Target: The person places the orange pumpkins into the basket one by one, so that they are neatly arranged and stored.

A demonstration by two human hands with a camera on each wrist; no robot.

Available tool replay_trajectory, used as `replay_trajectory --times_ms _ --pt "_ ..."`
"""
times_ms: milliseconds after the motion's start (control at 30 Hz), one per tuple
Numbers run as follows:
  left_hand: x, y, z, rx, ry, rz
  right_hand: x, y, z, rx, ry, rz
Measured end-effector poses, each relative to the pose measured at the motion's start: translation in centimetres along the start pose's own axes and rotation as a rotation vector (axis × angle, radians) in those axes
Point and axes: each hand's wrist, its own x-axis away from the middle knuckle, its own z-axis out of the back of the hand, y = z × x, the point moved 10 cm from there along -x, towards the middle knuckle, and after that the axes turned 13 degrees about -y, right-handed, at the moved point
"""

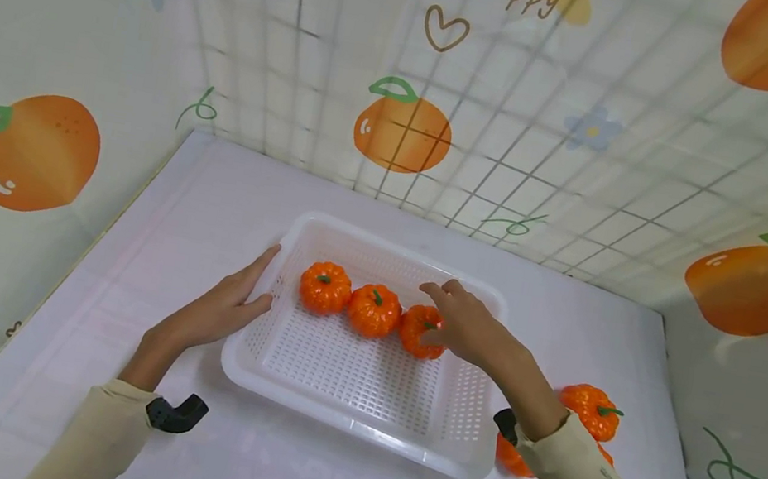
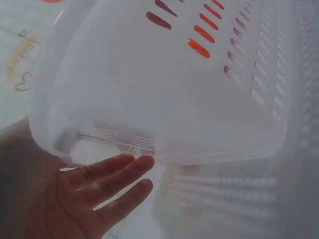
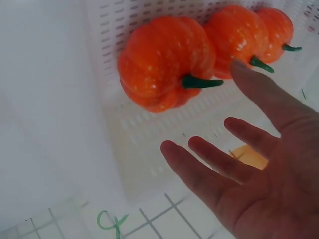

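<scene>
A white perforated plastic basket (image 1: 354,427) holds three small orange pumpkins with green stems in a row: a left one (image 1: 325,289), a middle one (image 1: 374,311) and a right one (image 1: 413,343). My right hand (image 1: 468,328) hovers over the right pumpkin, partly covering it; in the right wrist view its fingers (image 3: 199,172) are spread and apart from that pumpkin (image 3: 164,64). At the basket's left end is my left hand (image 1: 214,313), thumb and fingers extended along the outer side. The left wrist view shows its straight fingers (image 2: 119,181) under the rim.
Right of the basket, an orange pumpkin (image 1: 589,410) lies on the white table (image 1: 168,457); more orange (image 1: 511,458) shows there, partly hidden by my right forearm. A printed curtain over a wire grid (image 1: 486,164) stands behind the table, with printed walls at both sides.
</scene>
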Motion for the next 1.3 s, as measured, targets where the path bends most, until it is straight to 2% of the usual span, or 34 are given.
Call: replay_trajectory --times_ms 433,667,1100,1300 --pt "0.1 0.0 0.2 -0.006 0.006 0.015 2.6 1.1 2.5 -0.030 0.099 -0.009" --pt "0.0 0.1 0.0 -0.003 0.002 0.016 3.5 2.1 2.8 -0.050 0.119 -0.042" --pt "0.0 -0.3 -0.1 -0.010 0.005 0.013 6.6 4.2 4.0 -0.075 0.197 -0.064" --pt "0.0 -0.1 -0.1 -0.016 -0.002 0.010 8.5 6.1 3.6 -0.065 0.225 -0.126"
